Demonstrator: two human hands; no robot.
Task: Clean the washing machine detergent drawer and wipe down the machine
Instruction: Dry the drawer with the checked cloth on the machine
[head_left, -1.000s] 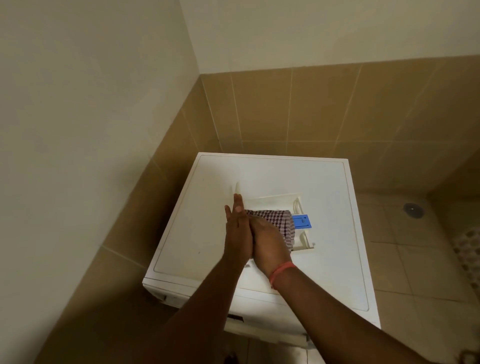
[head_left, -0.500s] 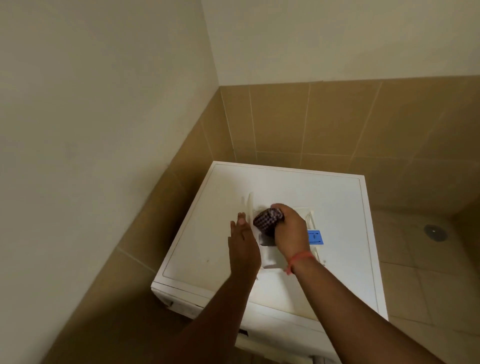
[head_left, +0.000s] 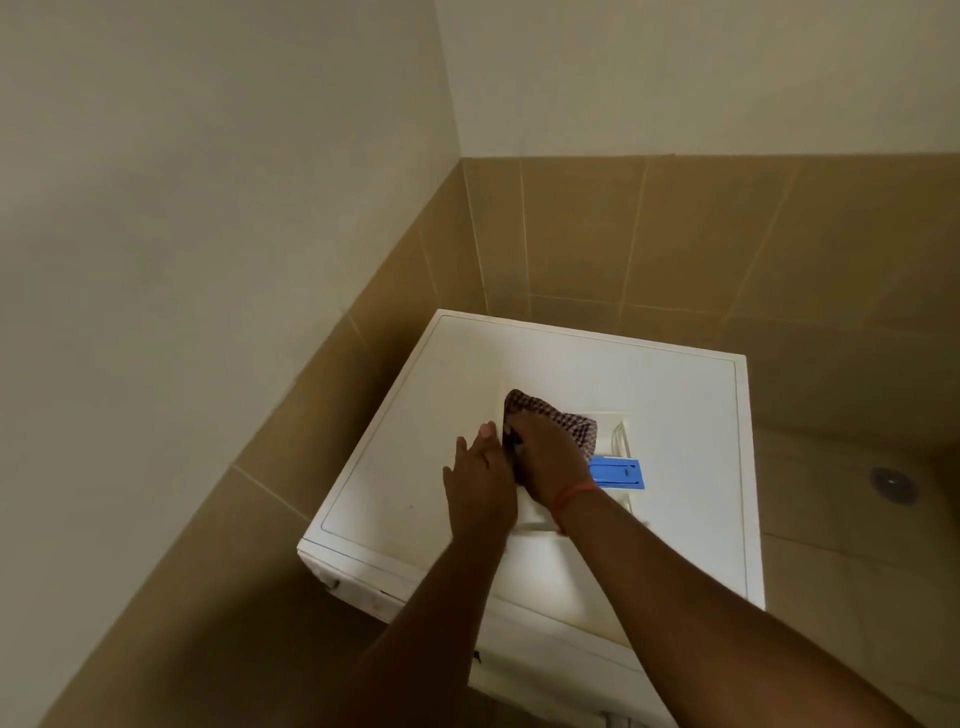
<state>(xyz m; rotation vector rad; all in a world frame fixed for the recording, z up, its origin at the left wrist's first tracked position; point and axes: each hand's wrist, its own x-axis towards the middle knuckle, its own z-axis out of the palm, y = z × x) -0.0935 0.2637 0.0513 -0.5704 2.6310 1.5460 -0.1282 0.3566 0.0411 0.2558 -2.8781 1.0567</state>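
- the white washing machine (head_left: 675, 415) stands in a corner between a cream wall and tan tiles, seen from above.
- the detergent drawer (head_left: 615, 447) lies on the machine's flat top, near the middle; its blue insert (head_left: 617, 475) shows just right of the right wrist.
- the right hand (head_left: 550, 460) has its fingers curled down over a checked cloth (head_left: 550, 415), gripping it and pressing it into the left part of the drawer; the cloth bunches out beyond the fingers.
- a red band (head_left: 571, 496) circles the right wrist.
- the left hand (head_left: 480, 480) lies with straight, relaxed fingers against the drawer's left side, touching the right hand.
- a round floor drain (head_left: 891, 483) sits in the tiled floor at far right.
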